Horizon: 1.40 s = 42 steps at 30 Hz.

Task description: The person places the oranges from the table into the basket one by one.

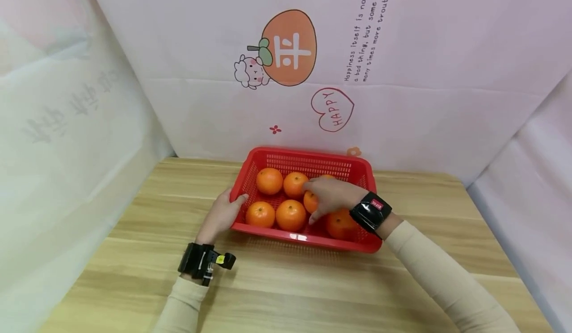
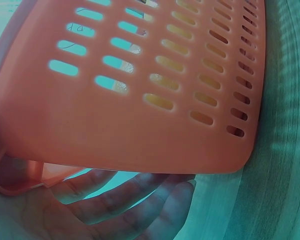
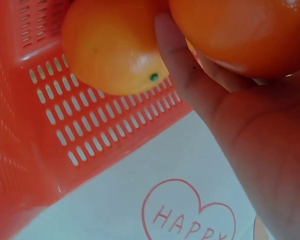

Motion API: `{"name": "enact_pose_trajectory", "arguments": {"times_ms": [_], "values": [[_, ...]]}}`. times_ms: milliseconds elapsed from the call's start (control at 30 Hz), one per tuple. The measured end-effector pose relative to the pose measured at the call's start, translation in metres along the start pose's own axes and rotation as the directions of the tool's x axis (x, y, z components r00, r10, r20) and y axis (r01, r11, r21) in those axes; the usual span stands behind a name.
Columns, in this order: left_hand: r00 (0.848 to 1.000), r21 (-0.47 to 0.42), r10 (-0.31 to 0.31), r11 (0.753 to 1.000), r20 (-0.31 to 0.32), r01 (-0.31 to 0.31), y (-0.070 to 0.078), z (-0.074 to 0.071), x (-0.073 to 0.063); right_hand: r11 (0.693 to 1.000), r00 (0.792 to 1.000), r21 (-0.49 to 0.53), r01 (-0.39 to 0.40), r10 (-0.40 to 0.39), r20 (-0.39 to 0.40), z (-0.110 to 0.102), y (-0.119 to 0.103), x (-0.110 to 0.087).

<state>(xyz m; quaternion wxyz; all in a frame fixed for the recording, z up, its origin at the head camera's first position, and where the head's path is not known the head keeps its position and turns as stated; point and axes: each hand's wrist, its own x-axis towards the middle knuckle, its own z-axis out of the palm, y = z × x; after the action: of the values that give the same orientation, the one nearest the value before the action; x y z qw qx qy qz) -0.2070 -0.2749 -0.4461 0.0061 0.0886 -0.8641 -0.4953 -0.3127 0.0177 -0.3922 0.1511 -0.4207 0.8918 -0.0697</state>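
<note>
A red plastic basket (image 1: 308, 239) with slotted walls stands on the table and holds several oranges. My left hand (image 1: 225, 211) grips its left rim, the thumb over the edge; the left wrist view shows the fingers (image 2: 125, 200) against the outside of the basket (image 2: 90, 135). Inside the basket, my right hand (image 1: 332, 194) holds an orange (image 1: 311, 202), partly hidden by the fingers. The right wrist view has this orange (image 3: 250, 35) within the curled hand, and another orange (image 3: 115, 55) beside the fingers, near the slotted wall.
Two oranges stand at the back left, one (image 1: 269, 181) by the corner. Along the front lie more, such as an orange (image 1: 291, 215) and one (image 1: 341, 225) under my right wrist. A printed white cloth (image 1: 214, 119) hangs behind the wooden table (image 1: 147, 253).
</note>
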Motion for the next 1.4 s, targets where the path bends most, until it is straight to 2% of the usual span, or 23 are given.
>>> {"name": "enact_pose_trajectory", "arguments": {"times_ms": [233,433,567,667,767,867,1000,1067,1167,1233,1267,1300,1333,1400], "values": [[1.0,-0.017,0.01,1.0,-0.002,-0.01,0.008,0.011,0.0,1.0,1.0,0.0,-0.019,0.019,0.012,0.008,0.009,-0.007],[1.0,-0.009,0.022,1.0,0.01,-0.022,0.011,0.012,0.0,0.996,0.996,0.027,-0.089,0.088,0.031,0.008,0.008,-0.015],[0.999,0.017,0.035,0.999,0.007,-0.035,0.011,0.01,0.001,0.996,0.996,0.039,-0.084,0.083,0.027,0.004,0.007,-0.018],[0.999,0.022,0.032,0.999,0.008,-0.032,0.011,0.011,0.003,0.997,0.997,0.048,-0.064,0.065,-0.028,-0.003,0.005,-0.023],[1.0,0.023,0.021,0.999,0.021,-0.022,0.011,0.012,0.004,0.998,0.991,0.046,-0.038,0.043,-0.129,-0.012,0.006,-0.032],[0.999,0.033,0.014,0.999,0.03,-0.015,0.01,0.014,0.006,1.0,0.97,0.024,-0.001,0.006,-0.243,-0.023,0.01,-0.043],[0.999,0.056,0.004,0.998,0.041,-0.006,0.008,0.01,0.009,0.999,0.925,-0.015,0.028,-0.032,-0.379,-0.042,0.017,-0.06],[0.999,0.068,-0.001,0.998,0.044,-0.002,0.007,0.002,0.011,0.999,0.898,-0.025,0.031,-0.039,-0.439,-0.051,0.022,-0.07],[0.999,0.13,0.036,0.991,-0.004,-0.036,0.008,-0.017,0.013,1.0,0.857,-0.008,0.007,-0.01,-0.515,-0.059,0.031,-0.087],[0.992,0.227,0.103,0.97,-0.067,-0.085,0.01,-0.033,0.015,1.0,0.822,0.009,-0.029,0.029,-0.569,-0.061,0.041,-0.099],[0.982,0.297,0.154,0.948,-0.106,-0.117,0.011,-0.042,0.017,0.998,0.803,0.016,-0.053,0.052,-0.594,-0.061,0.048,-0.104],[0.965,0.378,0.218,0.914,-0.147,-0.149,0.013,-0.05,0.021,0.996,0.784,0.027,-0.079,0.079,-0.616,-0.061,0.054,-0.109],[0.942,0.456,0.284,0.873,-0.18,-0.176,0.014,-0.058,0.025,0.993,0.763,0.038,-0.108,0.108,-0.637,-0.06,0.062,-0.113],[0.875,0.605,0.427,0.767,-0.229,-0.216,0.016,-0.073,0.035,0.983,0.724,0.067,-0.17,0.171,-0.668,-0.058,0.078,-0.12]]}}
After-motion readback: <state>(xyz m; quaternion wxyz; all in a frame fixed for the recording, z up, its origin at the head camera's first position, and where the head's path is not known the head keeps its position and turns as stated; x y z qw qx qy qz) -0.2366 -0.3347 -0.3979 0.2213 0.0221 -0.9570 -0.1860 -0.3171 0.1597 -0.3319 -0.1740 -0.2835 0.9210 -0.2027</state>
